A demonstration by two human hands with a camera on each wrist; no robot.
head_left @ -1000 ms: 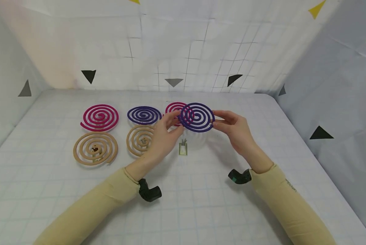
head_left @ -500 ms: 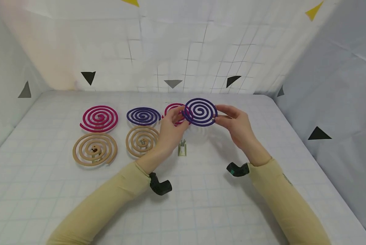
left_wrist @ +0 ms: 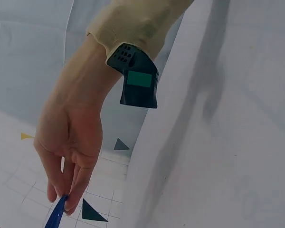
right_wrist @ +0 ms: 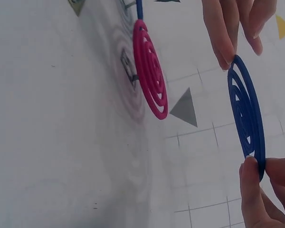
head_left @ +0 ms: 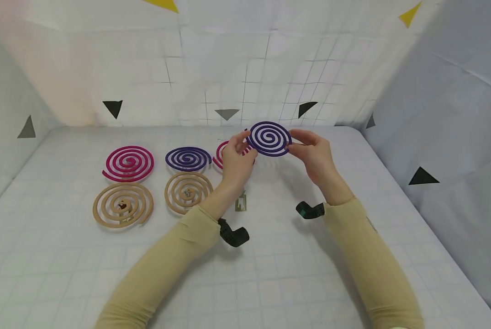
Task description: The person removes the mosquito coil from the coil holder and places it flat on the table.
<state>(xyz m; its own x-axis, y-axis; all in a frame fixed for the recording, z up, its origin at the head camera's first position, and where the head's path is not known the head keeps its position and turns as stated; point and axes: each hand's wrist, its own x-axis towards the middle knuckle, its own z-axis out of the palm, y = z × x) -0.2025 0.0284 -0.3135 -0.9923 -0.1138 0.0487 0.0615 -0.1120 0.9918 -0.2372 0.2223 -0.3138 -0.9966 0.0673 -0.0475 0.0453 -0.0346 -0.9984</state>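
Note:
A dark purple-blue mosquito coil (head_left: 269,135) is held up over the far part of the table, tilted toward the head camera. My left hand (head_left: 238,161) pinches its left edge between thumb and fingers. At the opposite edge, the thumb and fingers of my right hand (head_left: 316,157) pinch it too. The right wrist view gives the held coil (right_wrist: 260,123) nearly edge-on between both sets of fingertips. Behind my left hand a magenta coil (right_wrist: 149,66) sits raised on a small stand, partly hidden in the head view. A bare metal stand (head_left: 241,202) lies just in front.
Left of my hands, more coils stand on small stands: a magenta one (head_left: 129,163) and a purple one (head_left: 188,158) at the back, two tan ones (head_left: 123,205) (head_left: 188,193) in front. White gridded sheeting (head_left: 212,59) rises behind the table.
Both hands have lifted the purple-blue coil higher and slightly farther away. My left forearm has swung to the right, now partly covering the bare stand. The other coils stay in place.

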